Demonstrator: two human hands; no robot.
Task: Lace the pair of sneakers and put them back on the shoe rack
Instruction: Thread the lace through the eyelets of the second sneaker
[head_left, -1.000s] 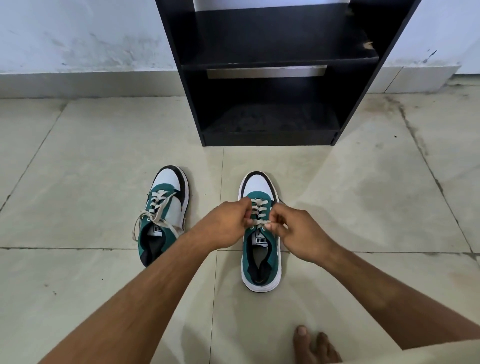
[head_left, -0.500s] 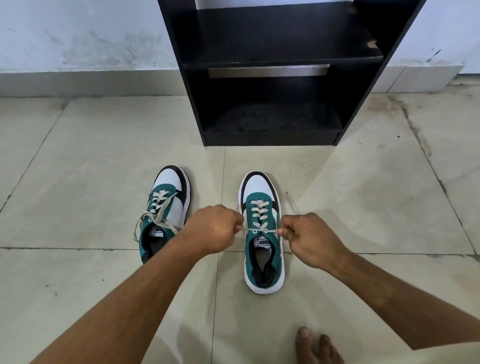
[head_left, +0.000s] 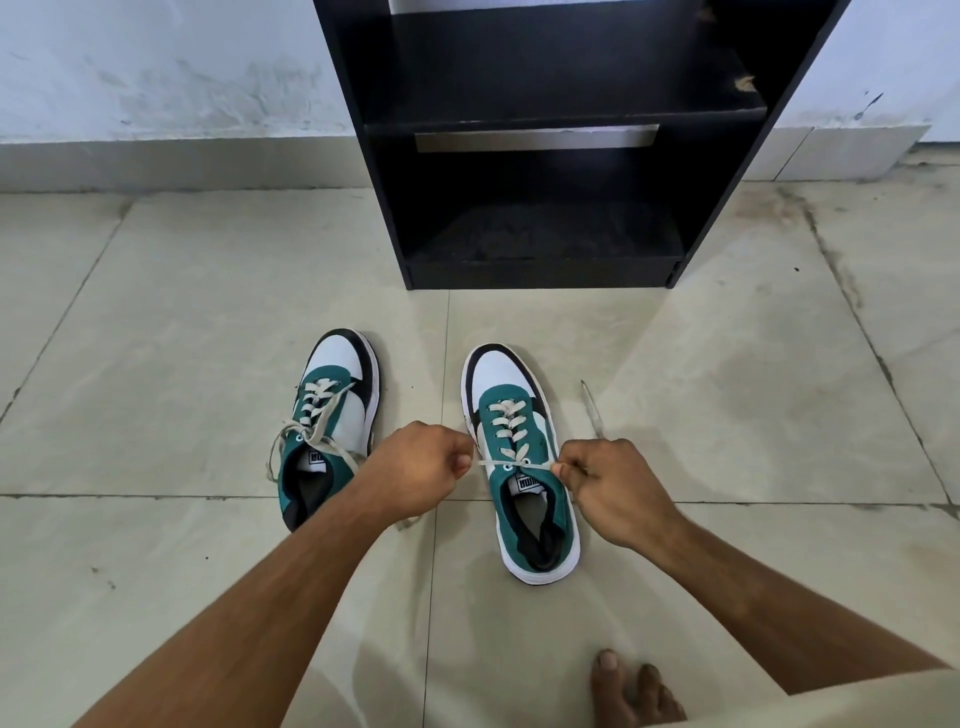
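Two sneakers stand side by side on the tiled floor (head_left: 156, 338), toes pointing toward the black shoe rack (head_left: 540, 270) against the wall, just in front of its bottom shelf but apart from it. Both are teal with a white toe cap, black trim around the toe and a white sole. The right sneaker (head_left: 519, 467) has cream lace (head_left: 506, 423) crossed neatly up its eyelets; its two ends run out sideways from the top eyelets, drawn taut. The left hand (head_left: 415, 470) is clenched on one end at the shoe's left side, and the right hand (head_left: 613, 486) pinches the other end between thumb and fingers, with the tip of that end sticking out past the knuckles above the floor. The left sneaker (head_left: 330, 421) is laced too, with loose loops trailing over its side. Bare toes (head_left: 631, 691) rest on the floor nearby.
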